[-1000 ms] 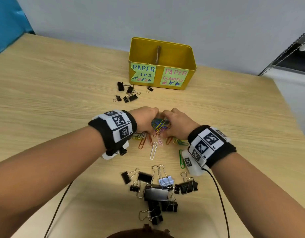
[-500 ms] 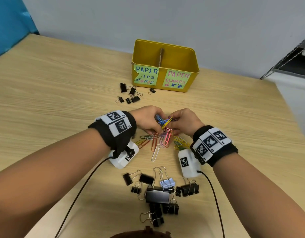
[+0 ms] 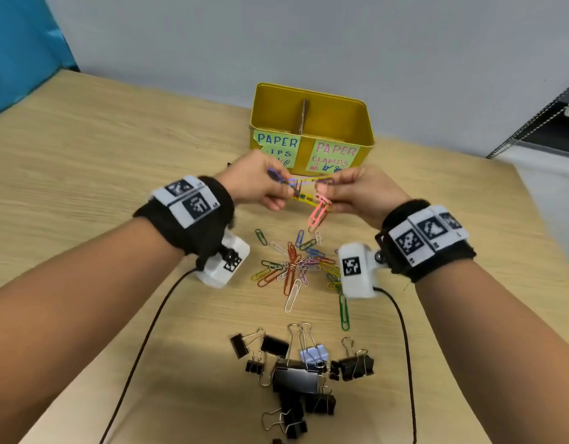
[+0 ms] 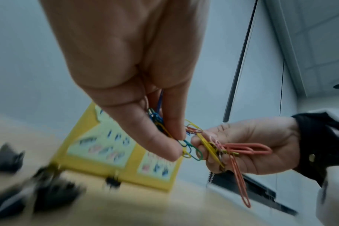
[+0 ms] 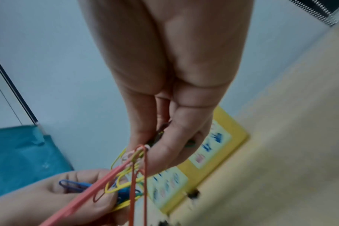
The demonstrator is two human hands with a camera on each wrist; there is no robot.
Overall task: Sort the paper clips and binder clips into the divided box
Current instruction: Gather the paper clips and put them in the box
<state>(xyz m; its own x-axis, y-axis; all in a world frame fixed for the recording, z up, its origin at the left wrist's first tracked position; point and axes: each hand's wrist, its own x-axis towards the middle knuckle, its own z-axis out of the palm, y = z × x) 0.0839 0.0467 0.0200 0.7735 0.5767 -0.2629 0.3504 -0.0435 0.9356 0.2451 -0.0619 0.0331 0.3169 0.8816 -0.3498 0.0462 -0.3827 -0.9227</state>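
Tangled paper clips, pinched between left hand and right hand, partly hide box labels

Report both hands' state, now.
Left hand: pinches one end of the tangled paper clips.
Right hand: pinches the other end of the same tangle, pink clips dangling.

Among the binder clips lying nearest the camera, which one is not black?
The pale lilac binder clip, in the middle of the pile, atop the large black binder clip. All other clips around it are black.
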